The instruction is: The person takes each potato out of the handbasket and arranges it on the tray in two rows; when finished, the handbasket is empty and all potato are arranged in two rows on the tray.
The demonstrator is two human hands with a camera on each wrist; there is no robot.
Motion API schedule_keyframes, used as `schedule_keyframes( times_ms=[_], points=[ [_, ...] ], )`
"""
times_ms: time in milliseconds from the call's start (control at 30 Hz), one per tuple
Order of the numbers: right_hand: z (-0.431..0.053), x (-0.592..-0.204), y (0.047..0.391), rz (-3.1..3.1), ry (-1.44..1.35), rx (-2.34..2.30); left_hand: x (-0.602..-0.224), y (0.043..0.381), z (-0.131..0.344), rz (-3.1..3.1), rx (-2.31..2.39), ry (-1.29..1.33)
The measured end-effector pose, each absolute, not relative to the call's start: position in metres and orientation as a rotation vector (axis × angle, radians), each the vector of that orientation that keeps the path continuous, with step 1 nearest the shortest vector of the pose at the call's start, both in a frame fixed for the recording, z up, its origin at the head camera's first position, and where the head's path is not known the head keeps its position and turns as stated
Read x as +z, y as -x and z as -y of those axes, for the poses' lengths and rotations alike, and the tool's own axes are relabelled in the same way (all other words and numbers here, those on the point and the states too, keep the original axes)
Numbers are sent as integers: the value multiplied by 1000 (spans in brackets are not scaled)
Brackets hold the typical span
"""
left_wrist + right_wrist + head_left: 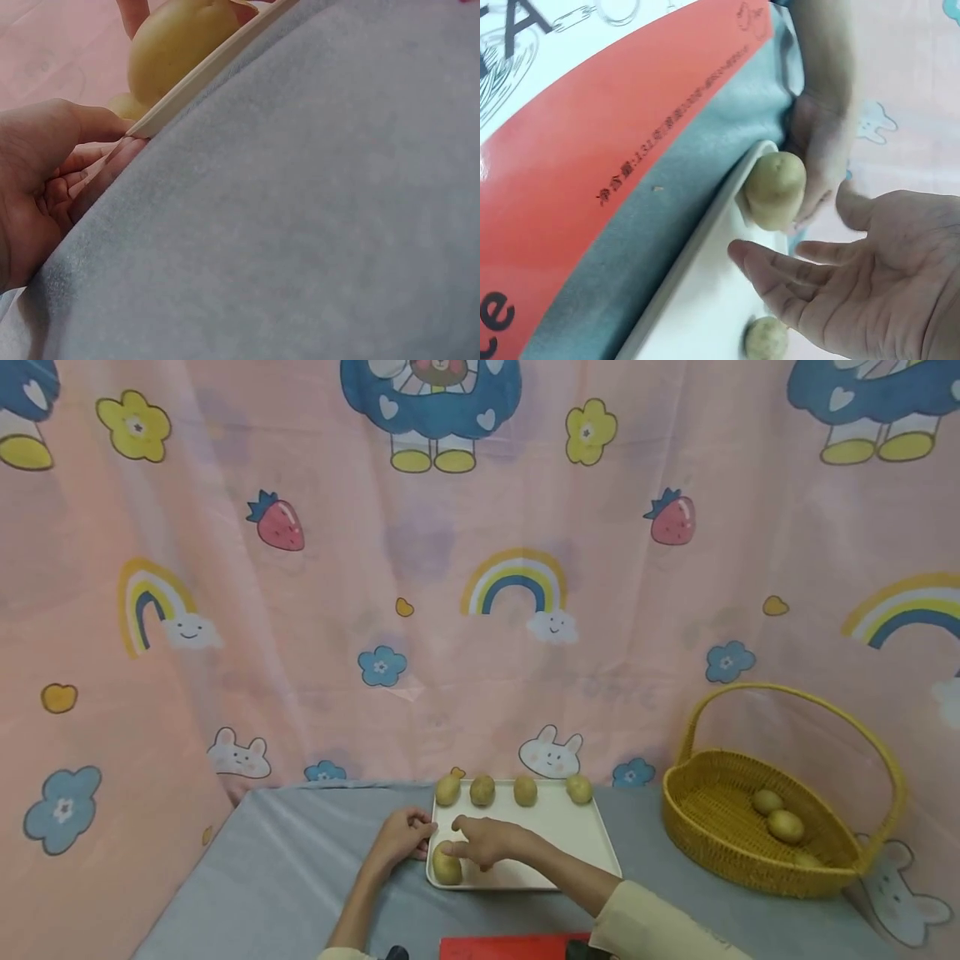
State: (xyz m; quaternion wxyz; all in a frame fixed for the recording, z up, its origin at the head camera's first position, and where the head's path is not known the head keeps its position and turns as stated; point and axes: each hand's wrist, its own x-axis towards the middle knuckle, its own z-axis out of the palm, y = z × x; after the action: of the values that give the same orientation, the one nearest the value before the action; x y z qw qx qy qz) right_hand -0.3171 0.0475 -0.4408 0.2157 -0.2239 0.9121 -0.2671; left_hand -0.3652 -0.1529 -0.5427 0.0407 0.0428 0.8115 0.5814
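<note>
A white tray [525,852] lies on the grey cloth, with several potatoes in a row along its far edge, among them a potato [482,791]. One more potato [447,863] sits in its near left corner. My left hand [403,839] pinches the tray's left rim, thumb above and fingers below, as the left wrist view shows at the rim [191,81]. Over the tray, my right hand [491,842] is beside the corner potato. In the right wrist view its fingers [769,270] are spread and loosely bent, holding nothing, with a gap to that potato [776,191].
A yellow wicker basket [705,827] with a tall handle stands at the right, a few potatoes [786,827] inside it. At the front edge lies a red printed box or sheet [502,947]. A pink patterned curtain [450,693] hangs behind the table [300,852].
</note>
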Motion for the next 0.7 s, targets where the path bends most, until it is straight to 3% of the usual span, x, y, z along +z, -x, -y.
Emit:
schedule_keyframes(
  times_ms=[700],
  points=[
    [-124, -401, 319, -2622, 742, -933, -541, 366, 152, -2512, 1741, -108]
  ],
)
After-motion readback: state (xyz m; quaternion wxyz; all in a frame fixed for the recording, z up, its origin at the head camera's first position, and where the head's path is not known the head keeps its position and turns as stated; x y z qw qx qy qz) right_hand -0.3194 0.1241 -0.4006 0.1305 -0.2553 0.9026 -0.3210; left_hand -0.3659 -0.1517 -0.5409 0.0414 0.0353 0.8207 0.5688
